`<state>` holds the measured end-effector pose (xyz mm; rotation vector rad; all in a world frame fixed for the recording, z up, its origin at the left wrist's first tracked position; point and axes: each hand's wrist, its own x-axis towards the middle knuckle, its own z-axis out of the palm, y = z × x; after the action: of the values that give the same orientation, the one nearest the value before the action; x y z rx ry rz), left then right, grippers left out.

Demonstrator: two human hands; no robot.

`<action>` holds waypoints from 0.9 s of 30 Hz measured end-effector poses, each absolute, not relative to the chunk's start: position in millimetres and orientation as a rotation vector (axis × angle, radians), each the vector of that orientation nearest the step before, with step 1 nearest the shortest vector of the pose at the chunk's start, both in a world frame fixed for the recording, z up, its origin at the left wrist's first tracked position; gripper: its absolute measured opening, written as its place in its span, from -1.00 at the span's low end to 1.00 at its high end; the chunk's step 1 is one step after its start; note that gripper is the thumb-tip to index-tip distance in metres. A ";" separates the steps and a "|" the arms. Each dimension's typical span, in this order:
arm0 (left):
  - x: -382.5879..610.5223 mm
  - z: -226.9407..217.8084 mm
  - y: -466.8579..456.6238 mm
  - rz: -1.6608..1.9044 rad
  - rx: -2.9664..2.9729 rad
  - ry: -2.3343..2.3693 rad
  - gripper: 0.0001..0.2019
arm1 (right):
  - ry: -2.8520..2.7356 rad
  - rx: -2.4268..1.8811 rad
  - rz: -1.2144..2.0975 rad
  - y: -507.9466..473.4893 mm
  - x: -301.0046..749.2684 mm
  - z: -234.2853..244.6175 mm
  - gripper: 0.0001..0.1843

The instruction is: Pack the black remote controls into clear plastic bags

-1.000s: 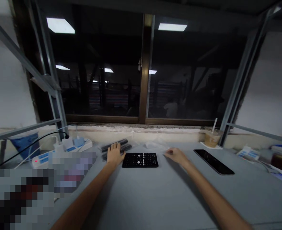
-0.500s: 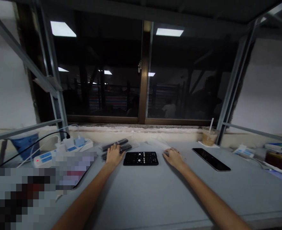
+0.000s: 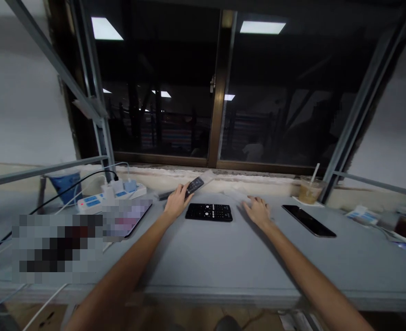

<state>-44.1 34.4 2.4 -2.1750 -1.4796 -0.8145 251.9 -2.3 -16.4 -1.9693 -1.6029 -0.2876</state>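
My left hand (image 3: 177, 201) is closed on a dark remote control (image 3: 195, 185) in a clear plastic sleeve, tilted up off the table. Behind this hand lies another dark wrapped item (image 3: 166, 196), partly covered. Black remote controls (image 3: 209, 212) with light buttons rest close together on the table, between my two hands. To their right is my right hand (image 3: 258, 210), open, its fingers apart and nothing seen in them. Clear plastic wrapping (image 3: 235, 195) lies just beyond its fingertips.
A dark phone-like slab (image 3: 308, 220) lies at right, with a straw cup (image 3: 309, 190) behind it. At left stand a power strip (image 3: 111, 198) with plugs and cables, a tablet-like device (image 3: 139, 218) and a blue bucket (image 3: 65, 187). The window (image 3: 161, 92) closes off the back.
My left hand has lifted a sleeved remote control from the wrapped ones and turned it up. My right hand's fingers have spread. The camera view has tilted down and shifted.
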 end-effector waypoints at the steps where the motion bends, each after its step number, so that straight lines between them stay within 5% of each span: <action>1: -40.5 5.1 31.5 -0.828 -2.199 -1.418 -0.51 | -1.588 -1.832 -0.232 -0.9 251.0 -14.0 -0.57; 9: -14.4 -2.1 17.6 -0.522 -2.398 -1.077 -0.50 | -1.478 -1.114 0.402 -1.2 219.6 -6.0 -0.58; 27: -16.9 -8.1 19.5 -0.567 -2.502 -0.981 -0.53 | -1.435 -1.256 0.792 6.6 221.7 -26.3 -0.67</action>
<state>-16.9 19.5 -8.1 -2.5022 -0.9810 -0.5672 221.7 6.6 -26.3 -1.2562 -1.4349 0.7917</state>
